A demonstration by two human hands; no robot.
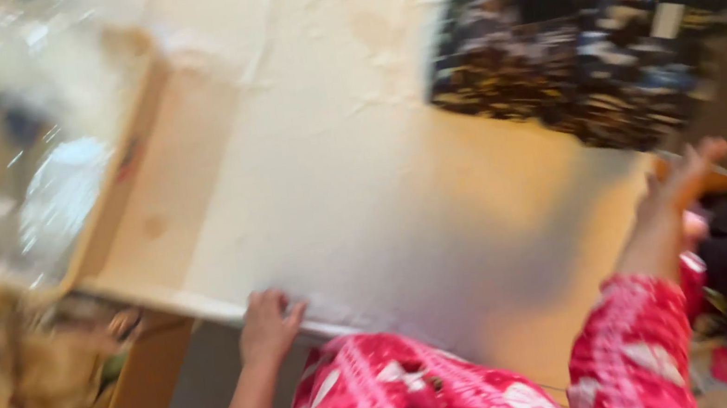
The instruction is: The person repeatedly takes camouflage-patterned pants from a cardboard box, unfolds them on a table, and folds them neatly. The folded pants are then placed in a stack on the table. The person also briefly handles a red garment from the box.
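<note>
White cloth [349, 168] blurred, left hand [267, 324] grip clenched on its edge, right hand [683, 181] grip unclear — smeared.

The whole view is smeared by motion blur, and no edge is rendered sharply. The white cloth [330, 162] is lit warmly and brightly at its upper part, while a soft shadow is cast over its lower right. Glare is seen on clear plastic [53, 193] left of the cloth.

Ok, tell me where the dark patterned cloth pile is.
In the head view, the dark patterned cloth pile sits upper right, on the far corner of the white-covered table.
</note>
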